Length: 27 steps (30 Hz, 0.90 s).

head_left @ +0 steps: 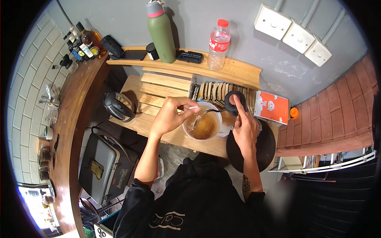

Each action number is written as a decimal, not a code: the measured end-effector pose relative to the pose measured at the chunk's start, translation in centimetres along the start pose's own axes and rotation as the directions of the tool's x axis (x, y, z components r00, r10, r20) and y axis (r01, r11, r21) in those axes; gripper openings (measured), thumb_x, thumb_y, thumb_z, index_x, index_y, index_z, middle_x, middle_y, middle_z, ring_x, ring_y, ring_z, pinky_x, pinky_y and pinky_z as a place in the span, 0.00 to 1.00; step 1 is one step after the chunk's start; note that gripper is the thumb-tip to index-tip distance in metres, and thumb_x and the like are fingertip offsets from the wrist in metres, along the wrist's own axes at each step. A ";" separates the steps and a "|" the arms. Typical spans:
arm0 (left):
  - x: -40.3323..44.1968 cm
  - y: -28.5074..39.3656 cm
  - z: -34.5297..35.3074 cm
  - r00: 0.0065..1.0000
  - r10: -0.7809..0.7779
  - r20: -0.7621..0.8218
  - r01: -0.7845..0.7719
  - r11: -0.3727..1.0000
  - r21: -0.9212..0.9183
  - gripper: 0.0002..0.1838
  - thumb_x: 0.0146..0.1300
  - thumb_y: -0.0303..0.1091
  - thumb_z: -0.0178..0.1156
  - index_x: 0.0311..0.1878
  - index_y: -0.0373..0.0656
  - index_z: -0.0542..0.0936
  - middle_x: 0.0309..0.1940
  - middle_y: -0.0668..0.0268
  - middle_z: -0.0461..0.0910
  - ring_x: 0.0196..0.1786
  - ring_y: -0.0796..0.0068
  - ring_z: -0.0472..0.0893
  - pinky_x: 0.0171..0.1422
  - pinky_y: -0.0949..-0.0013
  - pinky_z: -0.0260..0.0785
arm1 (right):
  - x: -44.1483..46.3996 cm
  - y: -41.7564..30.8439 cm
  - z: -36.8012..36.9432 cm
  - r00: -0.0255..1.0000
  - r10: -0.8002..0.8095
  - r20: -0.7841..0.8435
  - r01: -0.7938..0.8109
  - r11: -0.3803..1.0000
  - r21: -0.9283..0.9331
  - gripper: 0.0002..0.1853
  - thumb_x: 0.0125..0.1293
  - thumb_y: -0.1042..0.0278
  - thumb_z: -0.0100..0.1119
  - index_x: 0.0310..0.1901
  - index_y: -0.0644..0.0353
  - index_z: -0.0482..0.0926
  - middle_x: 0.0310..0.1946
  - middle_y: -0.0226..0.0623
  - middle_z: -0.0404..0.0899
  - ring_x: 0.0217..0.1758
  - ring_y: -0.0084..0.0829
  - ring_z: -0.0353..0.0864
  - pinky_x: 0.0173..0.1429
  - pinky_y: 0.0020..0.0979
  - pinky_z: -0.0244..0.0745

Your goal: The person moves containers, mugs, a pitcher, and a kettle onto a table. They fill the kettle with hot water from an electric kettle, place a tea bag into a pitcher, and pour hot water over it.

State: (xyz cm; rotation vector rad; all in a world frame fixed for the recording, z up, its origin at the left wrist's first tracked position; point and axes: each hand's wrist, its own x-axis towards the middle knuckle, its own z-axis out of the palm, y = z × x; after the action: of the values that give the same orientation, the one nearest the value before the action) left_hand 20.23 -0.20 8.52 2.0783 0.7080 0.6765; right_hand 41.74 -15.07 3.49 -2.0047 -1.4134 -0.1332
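A white pitcher (202, 137) holding cloudy brownish liquid stands on the wooden counter (170, 133), its handle toward the right. Over its left rim my left hand (172, 115) pinches the white end of a thin stirrer, whose lower part reaches the liquid. My right hand (245, 127) is wrapped round a small device with a round black top (234, 100), index finger resting on that top. A black curved spout or cord runs from the device to over the pitcher's opening. The lower body of the device is mostly hidden by my fingers.
A black kettle (119, 107) stands at the left, and a dark round tray (254, 152) lies at the right. Behind are a slatted wooden rack (168, 80), an orange notebook (272, 106), and a shelf (238, 73) holding a green bottle (162, 35) and a clear plastic bottle (218, 45).
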 end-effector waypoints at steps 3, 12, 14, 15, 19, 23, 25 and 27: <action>0.1 0.1 0.0 0.999 0.042 -0.010 -0.042 0.999 0.013 0.09 0.63 0.32 0.70 0.41 0.35 0.87 0.32 0.61 0.87 0.35 0.76 0.83 0.45 0.70 0.76 | 0.3 0.2 0.0 0.999 -0.038 -0.002 0.038 0.998 0.044 0.48 0.53 0.89 0.57 0.75 0.35 0.65 0.27 0.44 0.72 0.30 0.47 0.76 0.37 0.47 0.71; -0.1 -1.0 0.4 0.999 -0.038 -0.009 0.038 0.999 -0.002 0.08 0.64 0.29 0.69 0.42 0.34 0.86 0.35 0.58 0.88 0.38 0.71 0.86 0.49 0.67 0.80 | 0.4 0.7 -0.2 0.999 -0.035 0.034 0.034 0.999 0.019 0.48 0.52 0.90 0.57 0.74 0.35 0.66 0.27 0.44 0.73 0.29 0.46 0.76 0.37 0.47 0.72; -0.1 -0.1 -0.1 0.999 0.026 -0.032 -0.025 0.999 0.026 0.08 0.64 0.29 0.68 0.42 0.33 0.86 0.36 0.57 0.88 0.38 0.70 0.86 0.49 0.66 0.80 | 0.7 0.5 -0.5 0.999 -0.036 -0.002 0.036 0.999 0.013 0.47 0.51 0.91 0.57 0.72 0.35 0.69 0.27 0.42 0.75 0.30 0.44 0.79 0.39 0.44 0.74; -0.1 -0.7 0.0 0.999 0.025 -0.036 -0.024 0.999 0.026 0.08 0.64 0.29 0.68 0.42 0.33 0.86 0.36 0.57 0.88 0.38 0.70 0.86 0.49 0.66 0.80 | 0.7 0.4 -0.6 0.999 -0.041 0.000 0.041 0.999 0.013 0.47 0.51 0.91 0.57 0.72 0.35 0.69 0.27 0.42 0.75 0.30 0.44 0.79 0.39 0.44 0.74; -0.3 -4.3 1.1 0.999 -0.020 -0.031 0.021 0.999 0.046 0.08 0.64 0.30 0.68 0.40 0.33 0.86 0.33 0.56 0.87 0.33 0.68 0.85 0.42 0.68 0.77 | 0.7 0.4 -0.7 0.999 -0.033 0.043 0.032 0.999 0.035 0.46 0.53 0.91 0.57 0.72 0.35 0.69 0.27 0.42 0.76 0.30 0.44 0.79 0.39 0.44 0.74; -0.5 -2.7 1.0 0.999 -0.001 -0.047 0.003 0.999 0.035 0.08 0.64 0.30 0.67 0.40 0.34 0.86 0.33 0.56 0.86 0.33 0.68 0.85 0.42 0.68 0.77 | 0.4 1.0 -0.2 0.995 -0.084 0.060 0.083 0.996 0.023 0.49 0.51 0.90 0.58 0.75 0.34 0.65 0.26 0.43 0.72 0.27 0.46 0.76 0.36 0.47 0.71; -0.5 -0.3 0.2 0.999 0.009 -0.040 -0.008 1.000 0.024 0.08 0.64 0.30 0.68 0.40 0.34 0.86 0.34 0.56 0.87 0.36 0.67 0.86 0.46 0.67 0.79 | 0.5 0.8 -0.3 0.995 -0.084 0.053 0.083 0.996 0.023 0.49 0.52 0.89 0.58 0.75 0.34 0.65 0.26 0.43 0.72 0.27 0.46 0.76 0.36 0.46 0.71; -0.4 0.3 0.0 0.999 0.019 -0.034 -0.019 1.000 0.015 0.08 0.63 0.29 0.69 0.41 0.33 0.86 0.35 0.56 0.88 0.38 0.67 0.87 0.49 0.66 0.80 | 0.6 0.7 -0.4 0.995 -0.087 0.045 0.085 0.996 0.025 0.49 0.52 0.89 0.58 0.75 0.34 0.65 0.26 0.43 0.72 0.27 0.46 0.76 0.35 0.46 0.71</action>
State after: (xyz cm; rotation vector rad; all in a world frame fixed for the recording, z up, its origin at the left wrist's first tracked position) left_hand 19.99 -0.59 8.69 2.0937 0.7148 0.7207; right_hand 42.73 -14.93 3.80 -1.9405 -1.5244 -0.1087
